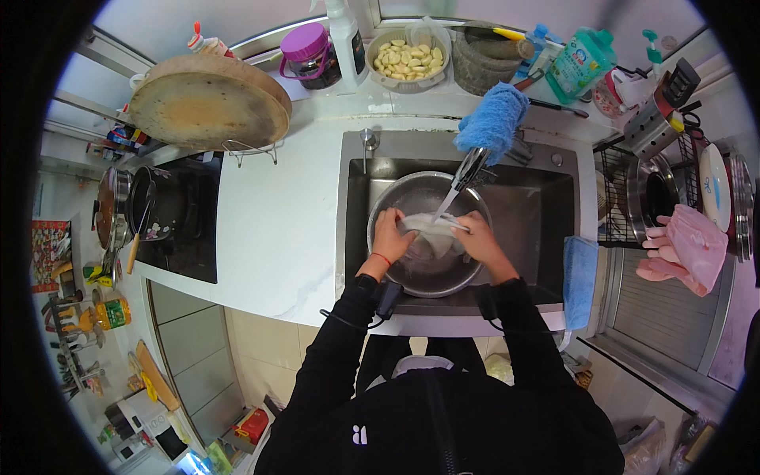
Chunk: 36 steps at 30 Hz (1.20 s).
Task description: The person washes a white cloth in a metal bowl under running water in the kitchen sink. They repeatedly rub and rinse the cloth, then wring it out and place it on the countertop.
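Observation:
Both hands are over a round metal basin (430, 279) standing in the steel sink (528, 249). A wet whitish piece, perhaps cloth or food, (436, 228) stretches between them, its lower part hanging into the basin. My left hand (392, 236) grips its left end, with a red string on the wrist. The right end is pinched by my right hand (477, 237). Water runs from the chrome faucet (471, 169) onto the piece. A blue towel (493, 122) is wrapped around the faucet's upper part.
A tub of peeled garlic cloves (408, 59), a stone mortar (484, 65) and a white spray bottle (346, 44) line the sill. A thick round wooden chopping board (211, 104) leans at left, above the black cooktop (190, 237). Pink rubber gloves (689, 249) hang by the dish rack (614, 172) at right.

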Tool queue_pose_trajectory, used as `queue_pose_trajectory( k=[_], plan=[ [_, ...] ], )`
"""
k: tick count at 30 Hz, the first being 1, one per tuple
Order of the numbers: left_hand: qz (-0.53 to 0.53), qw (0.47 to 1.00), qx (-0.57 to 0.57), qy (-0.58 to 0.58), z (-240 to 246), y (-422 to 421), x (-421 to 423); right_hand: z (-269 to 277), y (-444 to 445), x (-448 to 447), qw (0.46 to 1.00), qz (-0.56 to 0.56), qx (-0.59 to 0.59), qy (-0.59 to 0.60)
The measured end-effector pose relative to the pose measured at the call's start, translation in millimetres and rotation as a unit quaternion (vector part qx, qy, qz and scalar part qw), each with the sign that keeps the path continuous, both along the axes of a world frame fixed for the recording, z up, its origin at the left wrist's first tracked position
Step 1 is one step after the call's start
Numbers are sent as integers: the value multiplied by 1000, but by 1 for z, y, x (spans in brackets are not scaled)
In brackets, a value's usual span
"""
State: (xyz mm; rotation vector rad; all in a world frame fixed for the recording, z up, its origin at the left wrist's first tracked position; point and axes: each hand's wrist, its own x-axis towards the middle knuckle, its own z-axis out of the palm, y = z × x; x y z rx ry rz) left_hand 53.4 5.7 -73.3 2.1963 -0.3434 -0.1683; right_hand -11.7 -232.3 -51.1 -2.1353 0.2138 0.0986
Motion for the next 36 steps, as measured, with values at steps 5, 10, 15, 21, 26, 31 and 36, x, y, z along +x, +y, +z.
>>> queue_pose_trajectory(
  k=[5,10,15,21,26,31,36],
  plan=[
    [-3,999,12,47,-34,7,-29,-86,36,-7,975,109,-183,71],
    [-63,979,12,191,-37,18,-51,-95,45,-6,907,165,-316,226],
    [-89,992,-4,92,-22,11,-53,-33,38,6,976,127,135,117],
    [-70,986,-75,134,-19,-17,-48,57,18,-24,879,140,446,96],
    [78,801,-444,395,-5,-24,-42,48,8,-46,787,-112,595,120],
    [66,717,-555,417,37,-25,-44,6,18,-42,833,-274,393,278],
    [46,729,-500,464,56,-20,-37,2,43,-22,645,-105,695,299]
  ],
)
